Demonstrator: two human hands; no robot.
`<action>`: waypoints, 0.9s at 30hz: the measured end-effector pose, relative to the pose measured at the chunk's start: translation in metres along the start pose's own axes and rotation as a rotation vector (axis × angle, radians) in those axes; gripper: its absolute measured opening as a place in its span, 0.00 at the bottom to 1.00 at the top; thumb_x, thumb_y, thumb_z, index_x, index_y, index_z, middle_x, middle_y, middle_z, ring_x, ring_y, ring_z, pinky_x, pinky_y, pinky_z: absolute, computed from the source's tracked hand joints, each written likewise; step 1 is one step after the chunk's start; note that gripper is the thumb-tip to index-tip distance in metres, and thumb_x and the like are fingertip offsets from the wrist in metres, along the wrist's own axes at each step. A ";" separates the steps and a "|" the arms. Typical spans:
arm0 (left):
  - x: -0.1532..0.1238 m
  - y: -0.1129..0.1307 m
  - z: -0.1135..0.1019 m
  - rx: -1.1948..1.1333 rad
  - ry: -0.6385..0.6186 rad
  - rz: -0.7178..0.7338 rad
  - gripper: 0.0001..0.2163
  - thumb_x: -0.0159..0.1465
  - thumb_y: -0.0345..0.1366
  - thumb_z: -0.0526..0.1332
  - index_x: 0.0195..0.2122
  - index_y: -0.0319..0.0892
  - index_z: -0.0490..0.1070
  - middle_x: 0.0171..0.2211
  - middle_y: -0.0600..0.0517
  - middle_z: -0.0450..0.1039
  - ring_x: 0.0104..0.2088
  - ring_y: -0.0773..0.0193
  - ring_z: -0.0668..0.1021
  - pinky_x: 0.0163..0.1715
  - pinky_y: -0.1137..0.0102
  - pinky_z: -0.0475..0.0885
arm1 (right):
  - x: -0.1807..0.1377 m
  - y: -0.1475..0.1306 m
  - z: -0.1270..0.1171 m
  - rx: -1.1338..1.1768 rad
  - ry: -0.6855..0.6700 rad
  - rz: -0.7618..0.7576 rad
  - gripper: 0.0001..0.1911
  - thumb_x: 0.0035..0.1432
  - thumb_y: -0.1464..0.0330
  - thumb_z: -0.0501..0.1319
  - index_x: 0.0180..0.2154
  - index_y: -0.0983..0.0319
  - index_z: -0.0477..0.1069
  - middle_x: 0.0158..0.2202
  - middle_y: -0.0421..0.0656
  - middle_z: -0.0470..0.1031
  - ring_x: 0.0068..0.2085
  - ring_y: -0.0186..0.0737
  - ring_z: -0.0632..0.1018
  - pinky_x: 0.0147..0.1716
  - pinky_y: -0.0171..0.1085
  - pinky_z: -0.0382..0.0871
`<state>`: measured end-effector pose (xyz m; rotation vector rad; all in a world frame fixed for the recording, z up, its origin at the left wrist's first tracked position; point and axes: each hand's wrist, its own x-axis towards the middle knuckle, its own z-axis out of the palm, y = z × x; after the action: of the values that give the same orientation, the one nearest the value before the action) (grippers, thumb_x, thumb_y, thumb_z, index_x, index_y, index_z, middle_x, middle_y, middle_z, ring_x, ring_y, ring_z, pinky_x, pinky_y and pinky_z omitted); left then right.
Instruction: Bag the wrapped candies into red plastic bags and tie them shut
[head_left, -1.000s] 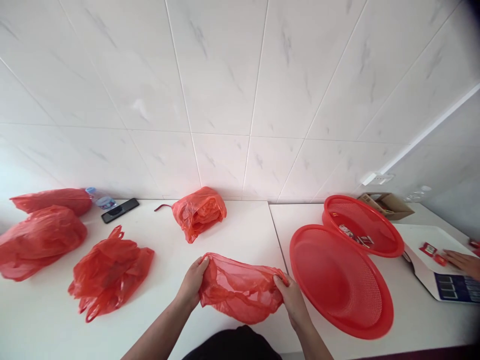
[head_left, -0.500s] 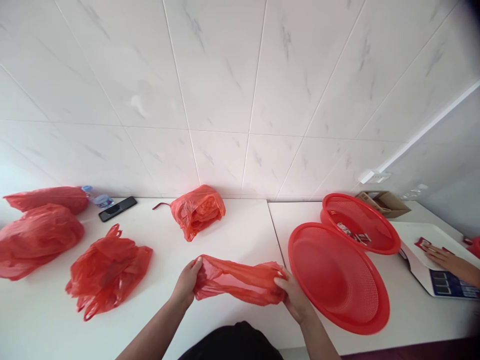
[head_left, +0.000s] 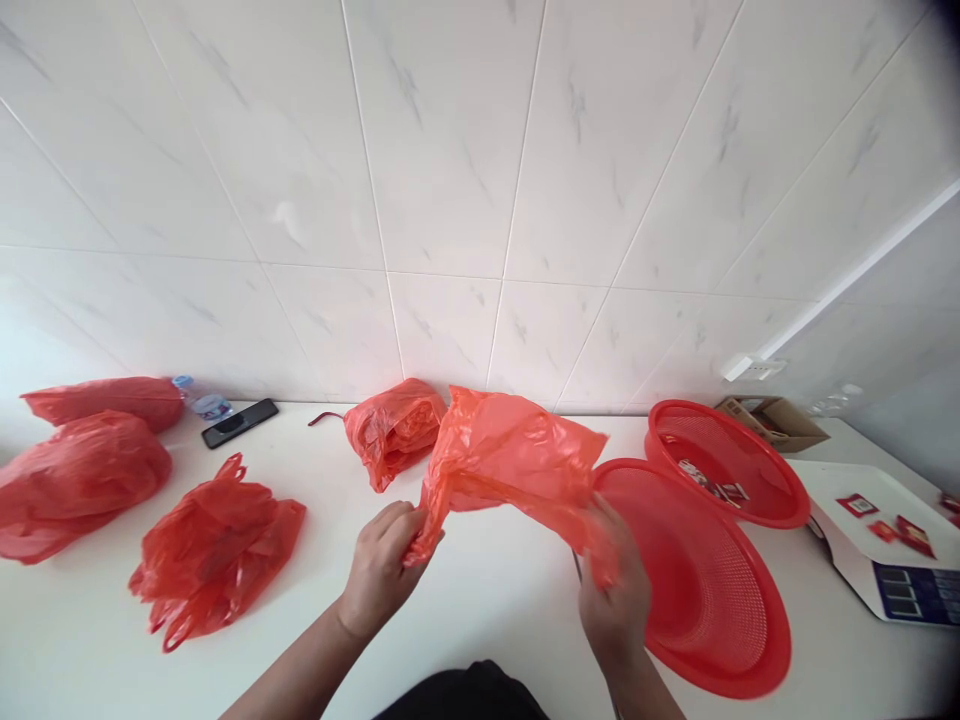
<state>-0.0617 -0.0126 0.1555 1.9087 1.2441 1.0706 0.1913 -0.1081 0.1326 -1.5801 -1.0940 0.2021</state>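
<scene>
A thin red plastic bag (head_left: pixel 517 445) is stretched between my hands over the front of the white table, its body billowing up toward the wall. My left hand (head_left: pixel 386 565) is closed in a fist around one side of its opening. On the other side my right hand (head_left: pixel 616 580), blurred by motion, grips the bag too. Beyond the bag, near the wall, sits a bundled red plastic bag (head_left: pixel 394 430) with a dark cord. Beside my right hand lies an empty red plastic basket (head_left: pixel 769 640).
At left are a crumpled heap of red bags (head_left: pixel 217 550), full red bags (head_left: pixel 82 480), a phone (head_left: pixel 240 423) and a water bottle (head_left: pixel 210 405). On the right stand a second red basket (head_left: pixel 795 505) with small packets, a cardboard box (head_left: pixel 795 425) and a scale (head_left: pixel 832 480) bearing red packets.
The bag has swung up and away from me, opening out from a flat stretched band. Another person's hand has left the scale, where several red packets now show.
</scene>
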 end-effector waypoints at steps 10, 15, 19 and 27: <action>-0.017 -0.041 0.026 -0.163 -0.368 -0.639 0.08 0.54 0.40 0.61 0.24 0.43 0.65 0.21 0.58 0.65 0.24 0.66 0.67 0.24 0.73 0.58 | -0.041 0.081 0.016 0.471 -0.249 0.912 0.19 0.49 0.56 0.65 0.40 0.60 0.74 0.38 0.45 0.80 0.41 0.46 0.80 0.39 0.40 0.73; -0.021 -0.043 0.026 -0.443 -0.426 -0.746 0.11 0.53 0.42 0.64 0.30 0.41 0.68 0.27 0.54 0.72 0.26 0.64 0.73 0.27 0.71 0.65 | -0.052 0.081 0.016 0.548 -0.289 1.010 0.23 0.48 0.55 0.65 0.43 0.60 0.71 0.40 0.46 0.79 0.40 0.45 0.79 0.36 0.41 0.74; -0.021 -0.044 0.028 -0.439 -0.419 -0.706 0.06 0.53 0.37 0.62 0.31 0.42 0.69 0.27 0.54 0.73 0.27 0.65 0.74 0.29 0.71 0.66 | -0.050 0.078 0.018 0.111 -0.231 0.706 0.30 0.50 0.60 0.63 0.54 0.61 0.63 0.53 0.52 0.72 0.53 0.52 0.74 0.51 0.49 0.69; -0.020 -0.035 0.033 -0.303 -0.370 -0.644 0.02 0.50 0.34 0.60 0.26 0.43 0.68 0.24 0.55 0.73 0.25 0.64 0.73 0.27 0.71 0.63 | -0.039 0.060 0.046 -0.445 -0.499 0.039 0.37 0.42 0.75 0.61 0.57 0.52 0.64 0.63 0.46 0.63 0.66 0.58 0.57 0.63 0.56 0.45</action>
<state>-0.0529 -0.0203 0.1047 1.2617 1.2608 0.5001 0.1721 -0.0998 0.0498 -2.0101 -1.5726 0.4170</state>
